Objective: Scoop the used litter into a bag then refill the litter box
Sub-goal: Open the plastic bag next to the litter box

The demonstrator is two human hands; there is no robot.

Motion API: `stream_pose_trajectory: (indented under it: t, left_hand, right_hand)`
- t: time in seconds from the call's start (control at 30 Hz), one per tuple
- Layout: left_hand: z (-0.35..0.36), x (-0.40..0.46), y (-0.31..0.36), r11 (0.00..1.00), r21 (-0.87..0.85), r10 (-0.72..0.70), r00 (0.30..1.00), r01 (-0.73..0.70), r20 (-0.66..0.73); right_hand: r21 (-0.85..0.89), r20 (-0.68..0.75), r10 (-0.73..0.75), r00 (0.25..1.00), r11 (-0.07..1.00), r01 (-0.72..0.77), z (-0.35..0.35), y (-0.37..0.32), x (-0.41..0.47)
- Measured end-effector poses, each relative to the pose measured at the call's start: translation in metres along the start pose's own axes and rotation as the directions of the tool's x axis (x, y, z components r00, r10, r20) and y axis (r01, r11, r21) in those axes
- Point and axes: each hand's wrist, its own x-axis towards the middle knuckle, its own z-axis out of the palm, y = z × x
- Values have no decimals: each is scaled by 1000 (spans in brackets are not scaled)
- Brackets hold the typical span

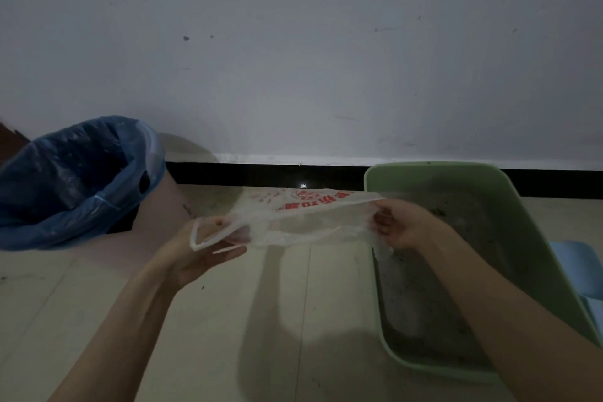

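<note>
A thin clear plastic bag (303,215) with red print is stretched flat in the air between both hands, above the floor. My left hand (208,248) grips one handle loop of the bag, which passes round the palm. My right hand (401,222) pinches the other end of the bag, over the left rim of the litter box. The green litter box (424,170) stands on the floor at the right, against the wall, with grey used litter (456,238) inside. My right forearm crosses over its near part.
A bin lined with a blue bag (75,179) stands at the left by the wall. A light blue object (574,268) lies right of the litter box. Pale floor tiles (293,320) run between bin and box. A black skirting board (261,174) lines the wall.
</note>
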Motion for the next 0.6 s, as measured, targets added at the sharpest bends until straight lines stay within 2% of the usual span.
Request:
stream_pose_trajectory:
  t: [0.07, 0.13, 0.17, 0.27, 0.33, 0.43, 0.53, 0.6]
  left_hand:
    - [6, 0, -2, 977, -204, -56, 998, 55, 5]
    - [8, 3, -3, 903, -424, -62, 997, 71, 35]
    - [5, 9, -5, 865, -499, -41, 998, 55, 38]
    - [3, 16, -10, 746, -665, 29, 999, -31, -13]
    - [-3, 20, -15, 656, -754, 48, 999, -32, -2]
    - [-15, 19, -19, 563, -826, 65, 997, -9, 33]
    - [-21, 17, -17, 479, -878, 28, 1000, -10, 4]
    - [-22, 14, -19, 462, -886, -18, 999, 32, 27]
  right_hand:
    - [54, 97, 82, 992, 995, -87, -1, 0, 2]
    - [138, 224, 141, 964, 975, -175, 2, 3, 5]
    - [181, 242, 145, 959, 965, -192, 5, 5, 6]
    - [348, 191, 92, 977, 925, -155, 9, 10, 15]
    - [382, 120, 95, 988, 914, -134, 13, 15, 19]
    - [311, 46, 145, 988, 938, -152, 16, 25, 15]
    - [272, -12, 180, 984, 947, -170, 18, 36, 11]
    - [288, -24, 243, 970, 931, -226, 18, 40, 13]
